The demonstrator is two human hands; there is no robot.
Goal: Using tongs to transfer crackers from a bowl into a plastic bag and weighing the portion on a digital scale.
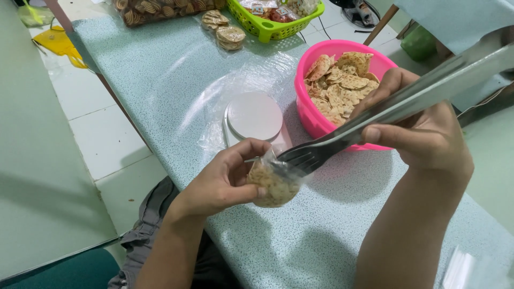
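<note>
Left hand [222, 179] pinches cracker bag [274, 186] (tongs [321, 152] inside), right hand [423, 134] gripping

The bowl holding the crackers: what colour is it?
Pink bowl, clearest in the head view.

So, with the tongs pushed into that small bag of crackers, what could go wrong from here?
1. The metal tongs press into the thin clear bag, which the left hand pinches only at its mouth; the film might tear or slip from that grip.
2. The crackers look brittle, so the tongs could crush them.
3. The right hand works close beside the pink bowl; a nudge might shift it.
</note>
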